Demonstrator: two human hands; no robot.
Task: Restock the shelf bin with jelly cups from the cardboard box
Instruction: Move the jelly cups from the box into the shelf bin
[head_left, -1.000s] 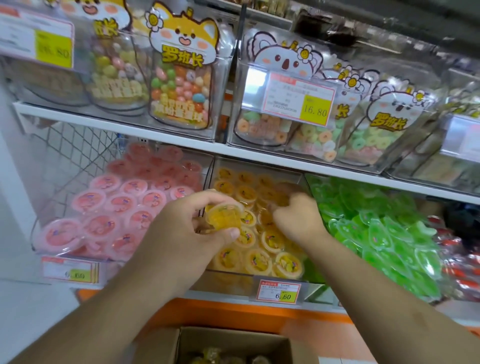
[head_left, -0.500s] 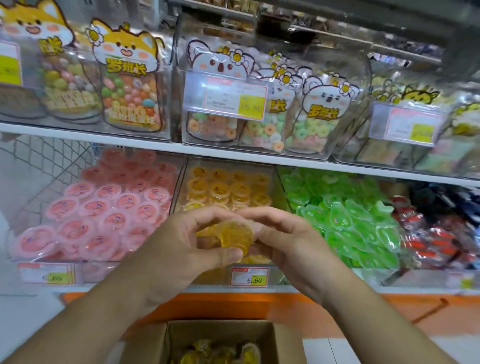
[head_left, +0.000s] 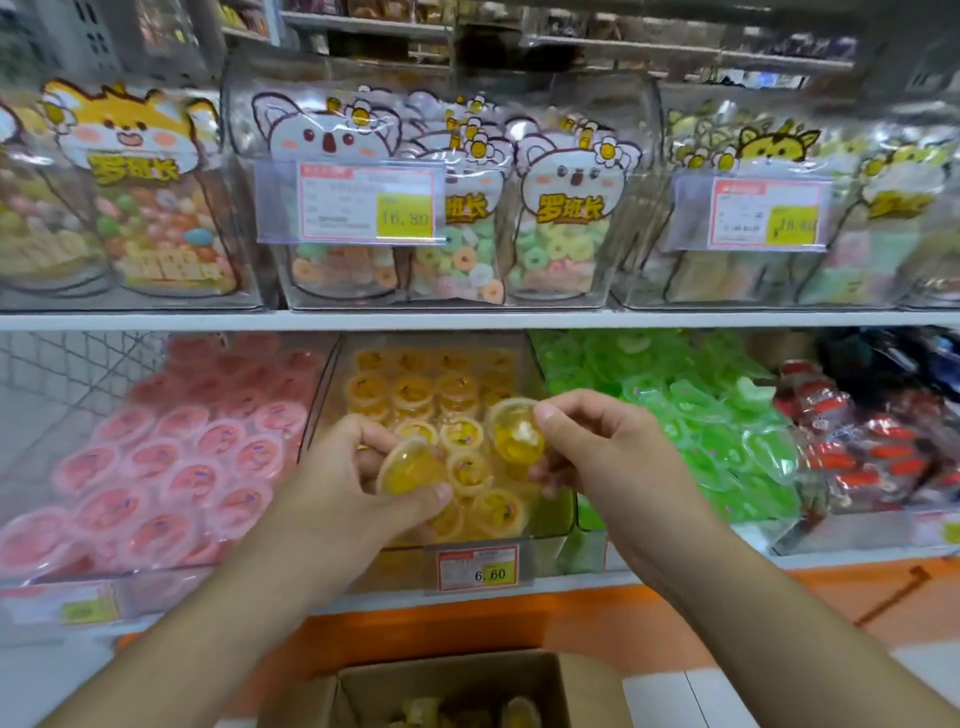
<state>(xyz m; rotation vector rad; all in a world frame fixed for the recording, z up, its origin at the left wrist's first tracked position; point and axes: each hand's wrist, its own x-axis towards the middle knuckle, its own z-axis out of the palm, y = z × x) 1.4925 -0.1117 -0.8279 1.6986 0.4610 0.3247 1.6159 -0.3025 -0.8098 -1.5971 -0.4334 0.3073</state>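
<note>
Both bare forearms reach up and forward from the lower corners of the view and draw toward each other, the hands held side by side with a clear gap between them. The left hand (head_left: 358, 480) is turned palm inward, its thumb along the bottom and its fingers curled over the top, pinching a yellow jelly cup (head_left: 410, 467) tilted on its side. The right hand (head_left: 605, 457) sits a little higher, knuckles up, thumb pressed on the rim of a second jelly cup (head_left: 517, 431) with the curled fingers underneath. Both wrists are slightly bent, and the hands do not touch.
</note>
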